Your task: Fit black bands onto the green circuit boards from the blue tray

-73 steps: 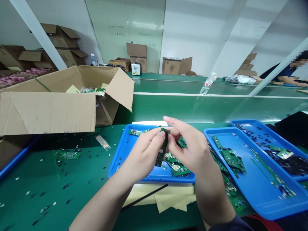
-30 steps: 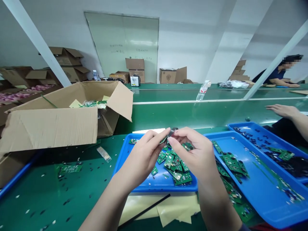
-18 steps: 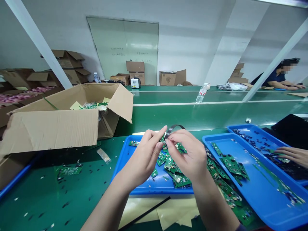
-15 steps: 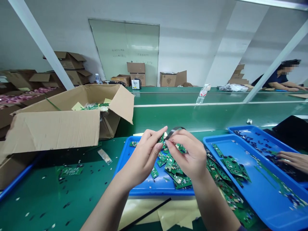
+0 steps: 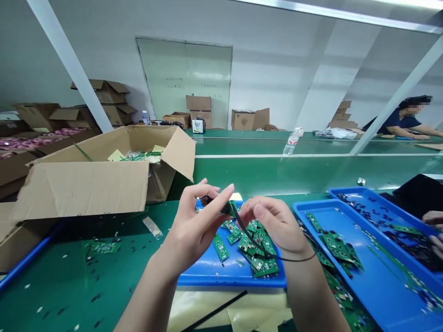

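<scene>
My left hand (image 5: pixel 194 228) pinches a small green circuit board (image 5: pixel 221 208) between thumb and fingers, above a blue tray (image 5: pixel 207 274) holding several green boards (image 5: pixel 258 251). A thin black strip (image 5: pixel 263 251) trails from that board, curving down and right across my right wrist. My right hand (image 5: pixel 277 226) is just right of the board, fingers curled near the strip; what they grip is hidden.
An open cardboard box (image 5: pixel 86 184) stands at the left. Two more blue trays (image 5: pixel 367 272) with boards lie to the right, where another person's hand (image 5: pixel 434 230) reaches in. A water bottle (image 5: pixel 292 140) stands on the green belt. Yellow paper (image 5: pixel 221 313) and a black stick (image 5: pixel 214 312) lie at the near edge.
The black strip, earlier a short arc between my fingertips, now hangs long across my right wrist. My left hand turned the board sideways; my right hand dropped lower. The camera tilted down slightly.
</scene>
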The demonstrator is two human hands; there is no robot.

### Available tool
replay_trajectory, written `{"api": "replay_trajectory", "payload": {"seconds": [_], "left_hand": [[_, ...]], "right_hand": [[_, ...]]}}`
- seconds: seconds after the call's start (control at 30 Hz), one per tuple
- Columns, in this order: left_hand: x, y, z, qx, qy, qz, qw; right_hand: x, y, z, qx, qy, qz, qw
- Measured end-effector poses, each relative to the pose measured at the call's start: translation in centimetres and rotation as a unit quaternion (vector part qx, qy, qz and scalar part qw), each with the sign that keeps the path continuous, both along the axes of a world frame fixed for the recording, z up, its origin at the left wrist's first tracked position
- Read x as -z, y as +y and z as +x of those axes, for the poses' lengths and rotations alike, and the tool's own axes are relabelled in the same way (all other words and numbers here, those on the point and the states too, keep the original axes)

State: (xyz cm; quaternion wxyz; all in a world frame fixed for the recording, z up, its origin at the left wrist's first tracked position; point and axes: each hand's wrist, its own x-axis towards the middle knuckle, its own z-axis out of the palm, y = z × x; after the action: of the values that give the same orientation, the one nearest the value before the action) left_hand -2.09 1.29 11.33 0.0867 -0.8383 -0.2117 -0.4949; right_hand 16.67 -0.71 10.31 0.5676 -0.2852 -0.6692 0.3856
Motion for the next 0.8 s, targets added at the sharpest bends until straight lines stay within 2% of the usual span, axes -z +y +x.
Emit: {"api": "replay_trajectory", "payload": {"seconds": [0.07, 0.2, 0.3, 0.43, 0.5, 0.6, 0.7, 0.8], "left_hand": [[0.2, 0.2, -0.1, -0.014, 0.004, 0.009, 1.0], [0.4, 0.3, 0.0, -0.019, -0.007, 0.006, 1.0], [0.1, 0.1, 0.2, -0.009, -0.025, -0.02, 0.999], [-0.4, -0.1, 0.3, 0.062, -0.021, -0.083, 0.994], [-0.5, 0.0, 0.2, 0.103, -0.011, -0.112, 0.988], [-0.4, 0.1, 0.2, 0.132, -0.016, -0.149, 0.98], [0.0, 0.1, 0.4, 0.139, -0.043, -0.196, 0.97], [0.5, 0.1, 1.0, 0.152, -0.097, -0.259, 0.949]], "right_hand": [[-0.2, -0.6, -0.5, -0.035, -0.007, -0.028, 0.999], [-0.5, -1.2, -1.1, -0.049, 0.026, -0.056, 0.997], [-0.3, -0.9, -1.3, -0.106, 0.064, -0.108, 0.986], [0.2, -0.2, -1.4, -0.21, 0.102, -0.192, 0.953], [0.3, -0.1, -1.4, -0.226, 0.1, -0.201, 0.948], [0.1, -0.4, -1.4, -0.166, 0.07, -0.164, 0.97], [-0.2, -0.8, -1.3, -0.017, 0.024, -0.096, 0.995], [-0.1, -0.9, -1.5, 0.09, 0.002, -0.035, 0.995]]}}
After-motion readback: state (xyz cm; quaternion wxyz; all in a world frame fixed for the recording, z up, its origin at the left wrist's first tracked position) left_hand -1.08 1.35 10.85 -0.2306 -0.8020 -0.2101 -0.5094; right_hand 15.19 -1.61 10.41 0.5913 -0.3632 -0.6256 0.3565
